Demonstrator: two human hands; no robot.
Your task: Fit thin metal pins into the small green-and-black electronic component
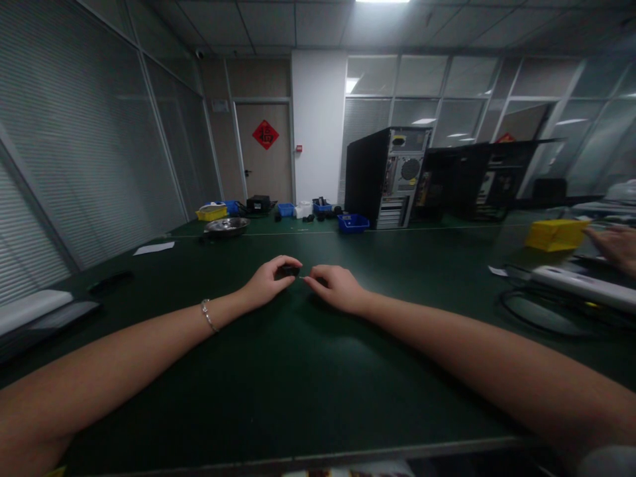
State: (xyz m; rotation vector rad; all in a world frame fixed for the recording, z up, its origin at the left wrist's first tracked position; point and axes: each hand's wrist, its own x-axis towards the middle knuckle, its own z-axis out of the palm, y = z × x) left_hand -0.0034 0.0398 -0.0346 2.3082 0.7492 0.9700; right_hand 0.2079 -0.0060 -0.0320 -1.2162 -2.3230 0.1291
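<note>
My left hand (265, 281) is closed around a small black object (289, 270), whose kind is too dark and small to make out. Just to its right, my right hand (335, 286) is closed, with thumb and forefinger pinched on something tiny and pale at the fingertips. The fingertips of both hands almost meet, a narrow gap apart, over the middle of the dark green table (308, 384). A bracelet (207, 315) circles my left wrist.
Towards the back stand a metal bowl (226, 227), a blue bin (353, 222) and a computer tower (387, 175). On the right are a yellow box (555, 234), a white power strip (586, 285) with black cable and another person's hand (616, 246). White paper (154, 248) lies left.
</note>
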